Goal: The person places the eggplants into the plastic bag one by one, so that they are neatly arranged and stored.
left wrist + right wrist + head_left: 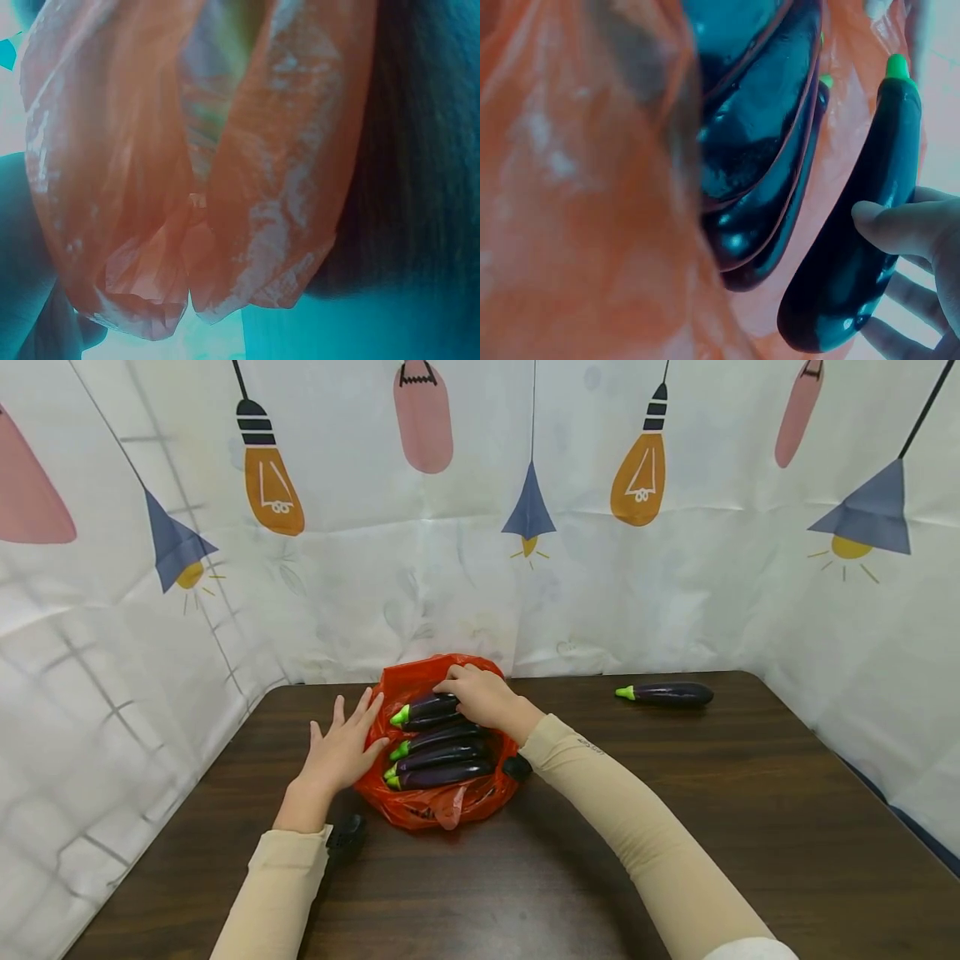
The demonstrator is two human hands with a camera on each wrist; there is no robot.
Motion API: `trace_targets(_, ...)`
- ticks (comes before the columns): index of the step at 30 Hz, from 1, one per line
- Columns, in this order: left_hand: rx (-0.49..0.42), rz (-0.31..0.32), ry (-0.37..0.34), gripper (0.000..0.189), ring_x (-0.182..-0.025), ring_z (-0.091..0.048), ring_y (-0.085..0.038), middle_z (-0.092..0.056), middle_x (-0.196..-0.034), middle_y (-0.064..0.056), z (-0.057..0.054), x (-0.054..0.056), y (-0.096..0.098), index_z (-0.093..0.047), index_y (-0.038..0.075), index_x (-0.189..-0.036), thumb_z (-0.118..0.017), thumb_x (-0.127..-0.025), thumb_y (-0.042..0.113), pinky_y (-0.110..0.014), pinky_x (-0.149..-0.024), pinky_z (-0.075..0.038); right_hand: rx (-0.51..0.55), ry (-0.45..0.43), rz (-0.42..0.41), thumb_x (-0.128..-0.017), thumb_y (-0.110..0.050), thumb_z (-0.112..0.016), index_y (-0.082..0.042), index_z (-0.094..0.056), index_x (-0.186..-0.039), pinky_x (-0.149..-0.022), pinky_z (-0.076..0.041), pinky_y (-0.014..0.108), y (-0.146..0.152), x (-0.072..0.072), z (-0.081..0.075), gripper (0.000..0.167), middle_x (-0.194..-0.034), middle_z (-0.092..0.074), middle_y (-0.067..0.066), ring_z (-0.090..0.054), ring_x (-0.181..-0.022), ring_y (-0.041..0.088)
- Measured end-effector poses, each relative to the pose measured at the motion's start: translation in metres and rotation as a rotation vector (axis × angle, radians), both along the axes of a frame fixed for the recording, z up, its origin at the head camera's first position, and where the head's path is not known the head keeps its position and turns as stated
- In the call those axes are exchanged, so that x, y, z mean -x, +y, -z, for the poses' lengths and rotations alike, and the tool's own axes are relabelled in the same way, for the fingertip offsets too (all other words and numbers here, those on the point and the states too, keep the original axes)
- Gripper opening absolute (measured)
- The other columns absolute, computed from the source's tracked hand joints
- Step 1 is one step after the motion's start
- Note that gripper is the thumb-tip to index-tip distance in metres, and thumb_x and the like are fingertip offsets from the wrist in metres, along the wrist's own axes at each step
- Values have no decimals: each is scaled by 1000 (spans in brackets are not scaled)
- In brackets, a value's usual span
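A red plastic bag (420, 812) lies wide open on the table, with several dark purple eggplants (442, 774) side by side inside, green stems to the left. At the bag's far side my right hand (483, 697) holds one eggplant (855, 225) over the others, thumb on one side and fingers on the other in the right wrist view. My left hand (341, 758) is spread at the bag's left rim, fingertips against the plastic. In the left wrist view, the folded bag wall (292, 150) covers most of the picture and hides the hand.
One more eggplant (671, 694) lies apart near the back right edge of the brown wooden table (675, 768). White curtains (465, 585) printed with lamps and bulbs hang behind the table and along both sides.
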State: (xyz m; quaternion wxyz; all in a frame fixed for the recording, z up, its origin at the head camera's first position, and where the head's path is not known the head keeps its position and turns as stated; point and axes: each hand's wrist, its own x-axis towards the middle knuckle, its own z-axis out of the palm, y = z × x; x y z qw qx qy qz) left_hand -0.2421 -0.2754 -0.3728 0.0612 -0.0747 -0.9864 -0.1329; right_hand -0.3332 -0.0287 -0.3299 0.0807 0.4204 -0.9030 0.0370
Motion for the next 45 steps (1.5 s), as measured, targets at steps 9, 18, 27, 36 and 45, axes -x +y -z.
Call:
trace_targets(9, -6, -1, -6, 79, -152, 5, -50, -4, -172, -12, 0, -1, 0, -16, 13, -166, -61, -103, 30, -83, -106, 4, -42, 11, 91, -100, -13, -69, -21, -57, -148, -94, -53, 36, -11, 2, 1, 51, -131, -60, 8, -56, -118, 26)
trace_targets(18, -5, -4, -3, 79, -152, 5, -50, -4, -172, -11, 0, -1, -2, -16, 13, -166, -61, -103, 30, -83, -106, 5, -51, 21, 108, -100, -15, -69, -21, -60, -145, -97, -53, 35, -13, 11, 8, 47, -132, -60, 7, -57, -119, 25)
trace_targets(27, 4, -7, -3, 79, -152, 4, -50, -5, -172, -12, 0, -1, -2, -16, 13, -166, -61, -103, 31, -83, -106, 5, -37, 56, 105, -100, -13, -68, -20, -63, -142, -96, -52, 37, -14, 16, 11, 43, -132, -60, 8, -56, -120, 26)
trace_targets(36, 0, -12, -13, 80, -152, 5, -51, -5, -171, -13, -2, -2, -4, -16, 13, -166, -61, -103, 32, -83, -106, 5, -33, 66, 116, -103, -9, -61, -19, -65, -141, -94, -53, 39, -21, 18, 16, 39, -131, -60, 8, -56, -120, 27)
trace_targets(45, -12, 1, -20, 79, -152, 5, -50, -4, -172, -11, -1, -1, -1, -16, 14, -166, -60, -104, 32, -82, -106, 5, -65, 91, 188, -106, -9, -55, -21, -62, -144, -98, -51, 39, -23, 19, 18, 40, -136, -57, 7, -53, -125, 27)
